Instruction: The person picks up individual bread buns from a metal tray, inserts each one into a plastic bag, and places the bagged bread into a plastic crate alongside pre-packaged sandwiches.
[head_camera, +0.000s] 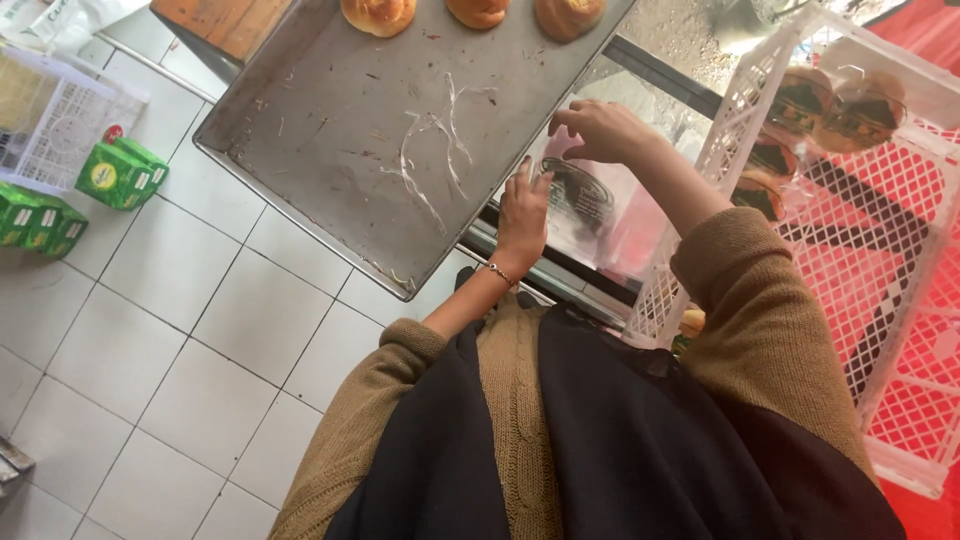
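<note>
1. I take the metal baking tray (340, 140) as my landmark; it is the largest thing in view, tilted across the upper middle, with smears and crumbs on its bare face.
2. To the tray's right stands a white lattice crate (880, 260), holding bagged buns at its upper end.
3. Just off the tray's lower right edge, between tray and crate, hangs a clear plastic bag (585, 205) with a dark round print. This is what both hands work on.
4. My right hand (600, 130) is above the bag, close to the tray's right edge, fingers curled together, pinching the film at the top.
5. My left hand (522, 212) is at the tray's lower right edge, fingers pressed on the bag's left side; I cannot tell whether they close fully on it.
6. Three golden buns (478, 12) sit along the tray's far edge.
7. Green cartons (120, 175) lie on the tiled floor left of the tray.
8. I judge the bag light, limp and slippery; the mouth's edges are best held, with a soft pinch.
</note>
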